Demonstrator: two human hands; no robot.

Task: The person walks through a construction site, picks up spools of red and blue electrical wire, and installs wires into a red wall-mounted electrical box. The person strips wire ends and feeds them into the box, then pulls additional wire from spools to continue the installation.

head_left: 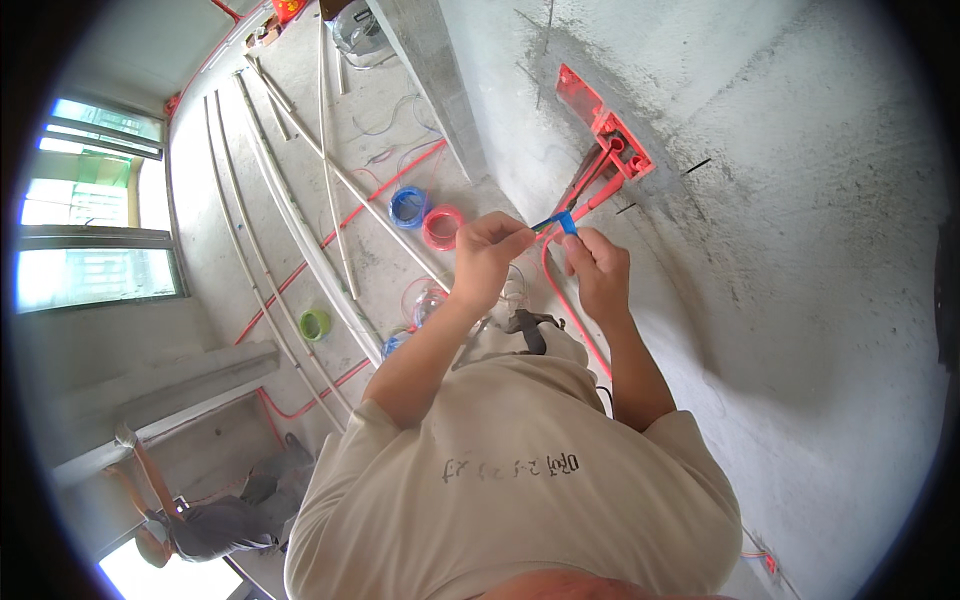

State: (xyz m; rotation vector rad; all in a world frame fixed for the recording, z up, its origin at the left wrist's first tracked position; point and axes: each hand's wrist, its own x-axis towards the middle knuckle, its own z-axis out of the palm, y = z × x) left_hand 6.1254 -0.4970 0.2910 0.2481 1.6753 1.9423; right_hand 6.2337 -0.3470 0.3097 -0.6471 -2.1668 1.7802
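My left hand (487,258) is closed in a pinch on the end of a thin dark wire, which runs right towards my other hand; a little green shows beside the fingertips. My right hand (601,272) is closed on a blue strip of tape (569,223), which stands up from the fingers and meets the wire. Just above both hands, a red electrical box (618,142) is set in the grey wall, with red conduits (598,192) coming out of its lower side. The exact grip of the fingertips is partly hidden.
On the floor to the left lie long white pipes (268,150), a blue wire coil (408,206), a red wire coil (441,228) and a green roll (314,324). Red conduit (270,310) crosses the floor. Another person (215,525) is at the lower left with arms raised.
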